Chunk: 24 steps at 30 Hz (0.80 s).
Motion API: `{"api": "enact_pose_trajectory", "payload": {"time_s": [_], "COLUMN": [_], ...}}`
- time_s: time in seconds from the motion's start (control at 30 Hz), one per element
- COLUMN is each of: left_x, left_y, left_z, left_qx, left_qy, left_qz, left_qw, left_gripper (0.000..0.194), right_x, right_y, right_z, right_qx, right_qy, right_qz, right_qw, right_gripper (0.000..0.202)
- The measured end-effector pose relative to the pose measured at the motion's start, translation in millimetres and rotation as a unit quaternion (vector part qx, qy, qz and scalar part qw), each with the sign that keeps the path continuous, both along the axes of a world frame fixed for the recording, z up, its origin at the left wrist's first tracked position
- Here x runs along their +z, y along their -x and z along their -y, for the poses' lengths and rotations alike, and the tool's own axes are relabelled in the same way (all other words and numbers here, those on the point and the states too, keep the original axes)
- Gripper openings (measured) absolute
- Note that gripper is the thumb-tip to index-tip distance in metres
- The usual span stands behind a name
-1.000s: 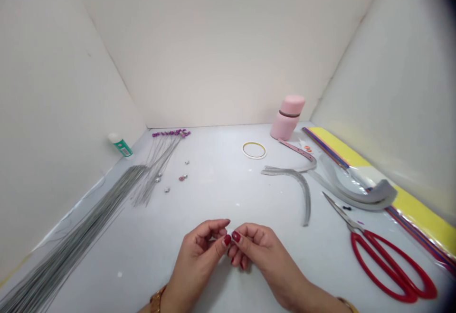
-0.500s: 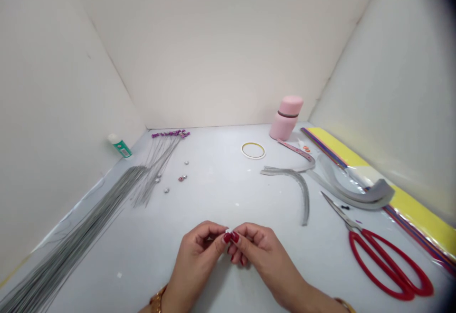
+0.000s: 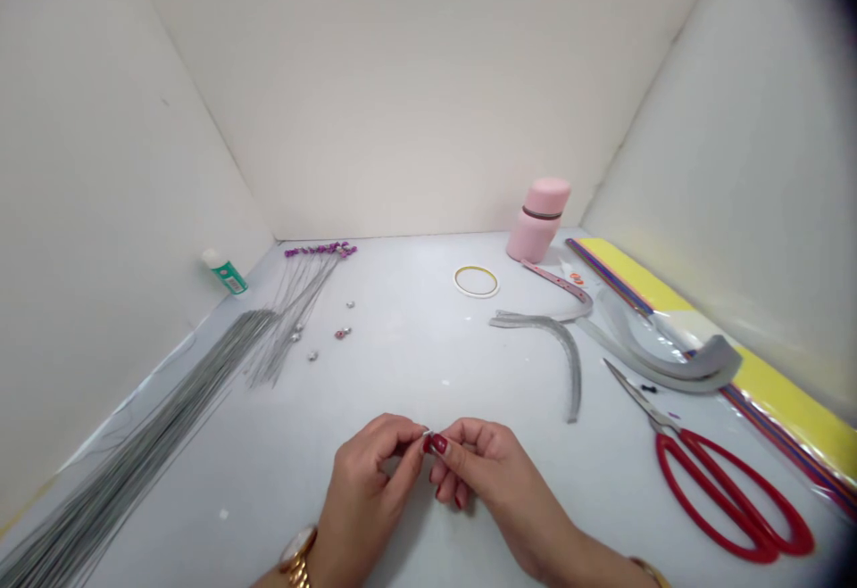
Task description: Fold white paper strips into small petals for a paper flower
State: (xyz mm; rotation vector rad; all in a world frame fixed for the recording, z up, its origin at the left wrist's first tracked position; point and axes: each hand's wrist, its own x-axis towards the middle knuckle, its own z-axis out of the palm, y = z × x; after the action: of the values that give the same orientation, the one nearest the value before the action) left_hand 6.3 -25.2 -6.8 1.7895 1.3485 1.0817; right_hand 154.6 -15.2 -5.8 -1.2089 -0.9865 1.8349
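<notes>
Front and centre over the white table, my left hand (image 3: pixel 378 472) and my right hand (image 3: pixel 486 472) meet at the fingertips. Both are closed in a pinch on one small silvery-white piece (image 3: pixel 428 433). Thumbs and forefingers cover most of it, so its exact kind does not show. Ahead and to the left lie several small silver pieces (image 3: pixel 312 356), one of them with a pinkish-red part (image 3: pixel 339 335). Beyond them, thin wire stems (image 3: pixel 295 329) with purple tips (image 3: pixel 321 251) are laid out in a bunch.
A bundle of grey wires (image 3: pixel 147 427) runs along the left, near a green-and-white glue stick (image 3: pixel 226 273). A tape ring (image 3: pixel 476 281), pink bottle (image 3: pixel 538 220) and curved grey strips (image 3: pixel 569 360) are farther back. Red-handled scissors (image 3: pixel 723 481) and yellow packaged sheets (image 3: pixel 769 383) occupy the right.
My left hand has turned slightly, bringing the watch face on its wrist into view. The small piece between my fingertips now shows less. Things on the table stay in place.
</notes>
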Motion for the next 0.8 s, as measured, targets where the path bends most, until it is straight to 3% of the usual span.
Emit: {"api": "enact_pose_trajectory", "payload": {"time_s": [0.1,0.23,0.4,0.63,0.73,0.8], "left_x": [-0.8,-2.2,-2.0,0.0,-3.9,-6.0], "left_y": [2.8,3.8,0.5,-6.7,-7.5,-6.8], "left_z": [-0.5,-0.7,-1.7,-5.3,-5.3,-4.9], "left_qx": [-0.030,-0.064,-0.032,-0.011,-0.010,-0.007], "left_qy": [-0.080,-0.090,0.038,0.200,0.249,0.248], "left_qz": [-0.063,-0.075,0.043,0.237,0.276,0.269], "left_qw": [0.994,0.991,0.998,0.951,0.928,0.930], "left_gripper": [0.015,0.020,0.018,0.013,0.014,0.014], "right_x": [3.4,4.4,3.0,-0.8,-3.0,-3.3], "right_y": [0.4,0.9,0.4,1.3,1.0,0.5], "right_z": [1.1,-0.1,-0.5,1.1,0.6,0.4], "right_qx": [-0.004,-0.017,-0.026,-0.008,0.007,0.013], "right_qy": [0.005,-0.003,-0.016,-0.032,-0.037,-0.049], "right_qz": [-0.052,-0.082,-0.077,-0.016,0.018,0.028], "right_qw": [0.999,0.996,0.997,0.999,0.999,0.998], "right_gripper": [0.032,0.029,0.026,0.023,0.021,0.019]}}
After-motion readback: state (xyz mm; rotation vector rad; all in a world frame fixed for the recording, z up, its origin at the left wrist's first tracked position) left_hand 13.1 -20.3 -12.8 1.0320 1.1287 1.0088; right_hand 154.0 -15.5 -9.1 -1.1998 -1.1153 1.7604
